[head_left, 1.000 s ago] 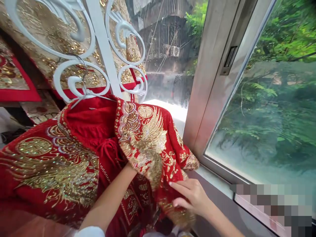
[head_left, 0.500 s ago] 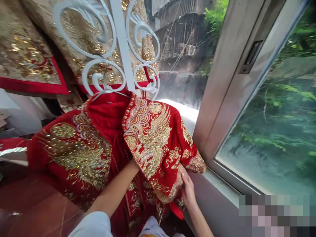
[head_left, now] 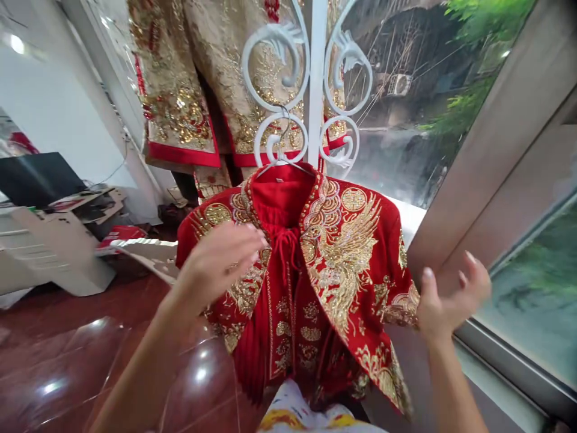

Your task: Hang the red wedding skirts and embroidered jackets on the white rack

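Note:
A red jacket [head_left: 324, 276] with gold embroidery hangs on a hanger [head_left: 282, 157] hooked into a white scrolled metal stand [head_left: 311, 90]. My left hand [head_left: 220, 264] is raised in front of the jacket's left chest panel, fingers stretched out and slightly blurred, holding nothing. To the right of the jacket's sleeve hem, my right hand [head_left: 451, 294] is lifted with its fingers spread, empty and apart from the cloth.
Beige and gold embroidered garments [head_left: 198, 78] with red hems hang behind the stand. A window frame [head_left: 487, 156] and glass are close on the right. White cardboard pieces [head_left: 54, 252] lie on the glossy red-brown floor [head_left: 81, 361] at the left.
Both hands have come off the jacket: the left arm pulled out from inside it and the right let go of the sleeve hem. The view has swung left and back.

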A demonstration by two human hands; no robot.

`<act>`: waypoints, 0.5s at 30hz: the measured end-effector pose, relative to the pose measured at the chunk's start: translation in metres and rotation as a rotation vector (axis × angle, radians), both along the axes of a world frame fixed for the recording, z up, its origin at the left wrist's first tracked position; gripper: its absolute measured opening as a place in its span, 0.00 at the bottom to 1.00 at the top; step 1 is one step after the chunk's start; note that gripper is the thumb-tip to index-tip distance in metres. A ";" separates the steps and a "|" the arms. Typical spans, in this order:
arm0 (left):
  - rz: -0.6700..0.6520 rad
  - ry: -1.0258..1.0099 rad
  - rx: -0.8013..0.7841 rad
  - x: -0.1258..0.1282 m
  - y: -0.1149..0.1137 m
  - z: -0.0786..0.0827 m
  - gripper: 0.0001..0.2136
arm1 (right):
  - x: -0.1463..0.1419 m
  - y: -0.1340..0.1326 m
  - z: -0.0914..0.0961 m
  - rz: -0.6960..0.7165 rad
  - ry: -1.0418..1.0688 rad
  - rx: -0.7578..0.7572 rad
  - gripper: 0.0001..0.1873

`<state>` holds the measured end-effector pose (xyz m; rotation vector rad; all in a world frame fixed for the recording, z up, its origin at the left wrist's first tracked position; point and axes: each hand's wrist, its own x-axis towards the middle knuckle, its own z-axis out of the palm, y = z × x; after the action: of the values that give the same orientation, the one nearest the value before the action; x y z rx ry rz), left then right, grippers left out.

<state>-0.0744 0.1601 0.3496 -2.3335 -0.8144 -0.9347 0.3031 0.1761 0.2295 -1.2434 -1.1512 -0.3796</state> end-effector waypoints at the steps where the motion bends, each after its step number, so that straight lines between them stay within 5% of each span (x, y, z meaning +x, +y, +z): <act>1: 0.083 -0.060 0.032 -0.016 0.008 0.010 0.16 | -0.006 0.009 0.034 0.060 -0.133 0.057 0.29; 4: 0.296 -0.051 -0.047 -0.046 0.035 0.029 0.27 | -0.029 0.043 0.110 0.278 -0.494 -0.032 0.26; 6: 0.362 -0.005 -0.159 -0.050 0.049 0.032 0.30 | -0.041 0.064 0.136 0.418 -0.662 -0.154 0.22; 11: 0.422 -0.138 -0.256 -0.037 0.069 0.045 0.18 | -0.045 0.093 0.156 0.617 -0.578 -0.341 0.18; 15: 0.217 -0.209 -0.540 -0.039 0.085 0.068 0.19 | -0.042 0.108 0.172 0.815 -0.498 -0.542 0.25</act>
<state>-0.1131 0.2454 0.4177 -2.5334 -1.5335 -0.9615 0.2613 0.2842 0.4011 -1.0259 -2.1688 0.2817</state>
